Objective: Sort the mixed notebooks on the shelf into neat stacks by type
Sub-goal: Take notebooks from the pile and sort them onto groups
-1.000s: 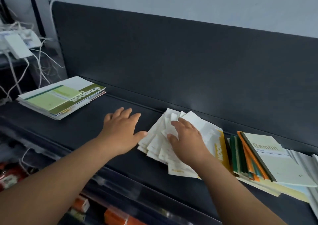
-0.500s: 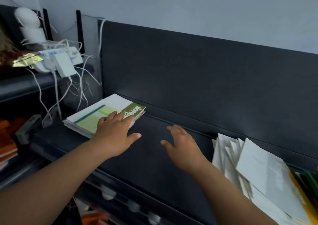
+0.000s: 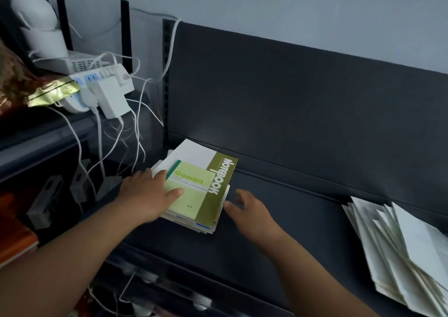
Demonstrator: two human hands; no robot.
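At the left end of the shelf (image 3: 291,222), both hands now frame the mixed stack (image 3: 206,224), having left the fanned white pile (image 3: 400,251), which lies well off to the right. The left hand (image 3: 148,195) lies flat on the stack, fingers straight, thumb across the pale green Gambit notebook (image 3: 194,193). The right hand (image 3: 252,210) hovers spread and empty just beside the stack's right edge; whether it touches is unclear. I judge that attention has switched to this stack, probably to square or split it. The Gambit notebook sits on a larger white-and-olive Notebook cover (image 3: 219,181), with thinner booklets skewed beneath.
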